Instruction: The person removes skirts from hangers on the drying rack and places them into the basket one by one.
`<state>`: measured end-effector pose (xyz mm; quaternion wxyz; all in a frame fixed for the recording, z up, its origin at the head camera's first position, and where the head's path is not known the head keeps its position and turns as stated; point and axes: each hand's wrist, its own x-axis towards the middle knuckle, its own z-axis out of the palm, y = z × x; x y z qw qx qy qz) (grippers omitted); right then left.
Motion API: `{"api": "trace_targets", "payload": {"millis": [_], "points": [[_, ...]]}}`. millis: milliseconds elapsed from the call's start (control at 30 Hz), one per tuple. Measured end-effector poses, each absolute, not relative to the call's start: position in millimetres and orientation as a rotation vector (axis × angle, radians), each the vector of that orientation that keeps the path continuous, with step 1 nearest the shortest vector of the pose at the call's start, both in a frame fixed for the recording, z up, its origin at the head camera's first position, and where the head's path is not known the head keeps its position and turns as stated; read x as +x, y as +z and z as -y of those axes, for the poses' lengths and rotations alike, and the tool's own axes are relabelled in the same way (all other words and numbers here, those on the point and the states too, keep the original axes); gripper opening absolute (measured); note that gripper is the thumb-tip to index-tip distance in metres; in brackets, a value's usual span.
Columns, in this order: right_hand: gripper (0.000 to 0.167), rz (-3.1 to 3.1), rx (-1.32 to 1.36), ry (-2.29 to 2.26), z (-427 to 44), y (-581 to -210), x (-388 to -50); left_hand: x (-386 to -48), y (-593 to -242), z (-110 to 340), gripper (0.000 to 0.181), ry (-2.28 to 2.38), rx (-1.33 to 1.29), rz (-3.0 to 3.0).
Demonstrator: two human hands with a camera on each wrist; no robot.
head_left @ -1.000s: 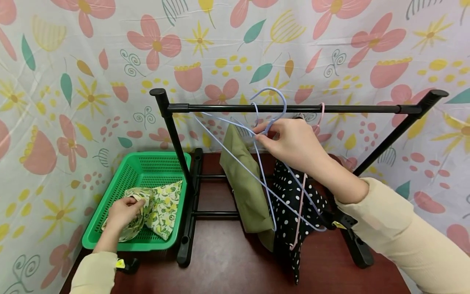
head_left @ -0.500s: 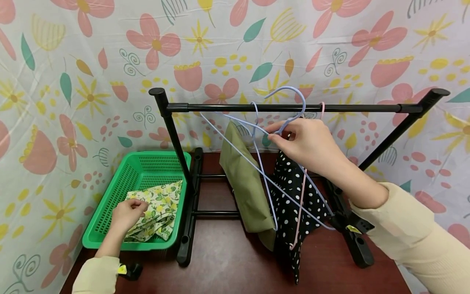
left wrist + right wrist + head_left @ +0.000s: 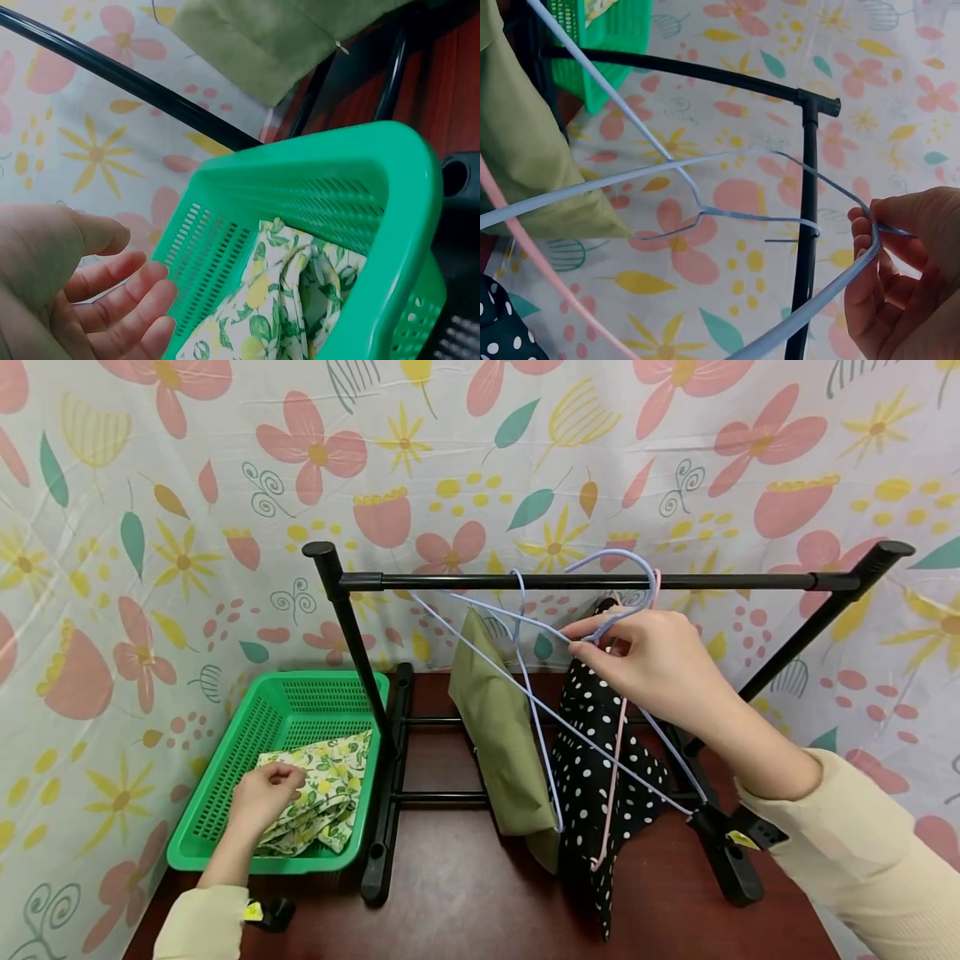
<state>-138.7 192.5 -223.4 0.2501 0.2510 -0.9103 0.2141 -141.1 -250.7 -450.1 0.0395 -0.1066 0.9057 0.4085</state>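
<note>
My right hand point(image 3: 663, 664) pinches the neck of a pale blue clothes hanger point(image 3: 630, 554). Its hook rises above the black rack bar; whether they touch I cannot tell. No garment is on this hanger. Over the green basket point(image 3: 303, 864), my left hand point(image 3: 262, 797) has loosely bent fingers and holds nothing, as the left wrist view confirms. Beneath it lies a crumpled lemon-print cloth point(image 3: 330, 785). A second blue hanger point(image 3: 522, 597) hangs on the bar beside an olive-green garment point(image 3: 491, 735). To its right is a black polka-dot garment point(image 3: 588, 785) with a pink hanger point(image 3: 612, 777).
The black garment rack point(image 3: 450, 582) stands on a dark red-brown table point(image 3: 450, 893). Its left post rises just right of the basket. A flower-print curtain point(image 3: 465, 460) closes off the back and sides.
My right hand has moved rightward with the blue hanger. My left hand has let go of the bunched lemon-print cloth, which now lies flatter in the basket.
</note>
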Motion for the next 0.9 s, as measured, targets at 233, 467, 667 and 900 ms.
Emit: {"api": "trace_targets", "payload": {"millis": [233,467,667,900], "points": [[0.011,2.455,0.698,0.580,-206,-227,-137,-139,-442,243,0.043,1.311,-0.344,-2.754],[0.016,2.397,0.765,0.582,-217,-230,-136,-138,-436,239,0.042,1.368,-0.322,-2.776],[0.017,2.384,0.785,0.585,-226,-231,-133,-136,-432,236,0.045,1.394,-0.262,-2.814],[0.021,2.320,0.841,0.605,-237,-233,-131,-133,-432,235,0.046,1.449,-0.211,-2.850]]}}
